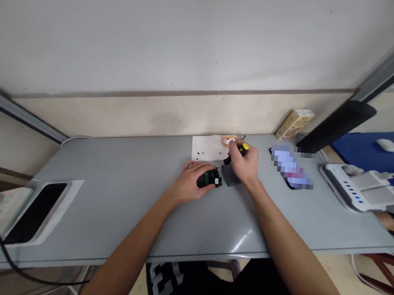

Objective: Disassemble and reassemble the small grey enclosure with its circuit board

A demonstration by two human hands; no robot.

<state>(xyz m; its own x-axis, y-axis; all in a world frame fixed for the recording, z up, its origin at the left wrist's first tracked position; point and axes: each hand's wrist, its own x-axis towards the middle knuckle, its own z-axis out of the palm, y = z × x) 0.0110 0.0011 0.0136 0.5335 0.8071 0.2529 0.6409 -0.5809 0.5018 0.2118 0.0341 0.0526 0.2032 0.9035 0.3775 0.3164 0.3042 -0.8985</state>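
Observation:
Fingers wrapped around its sides, my left hand (190,182) holds an opened black device, which looks like a computer mouse (205,179), on the grey table. A green circuit board shows inside it. My right hand (245,162) grips a screwdriver (242,148) with a black and yellow handle. Its thin shaft slants down left, and the tip is at the upper right edge of the mouse; whether it sits in a screw is too small to tell. Partly under my right hand lies a dark grey box (230,176). Behind the hands is a white sheet (208,144) with several small dark screws.
An orange round item (230,139) rests on the sheet's right end. Further right are a phone (291,167), a yellow carton (294,123), a black upright object (338,127) and a power strip (345,188). A dark tablet-like device (36,214) lies at the left.

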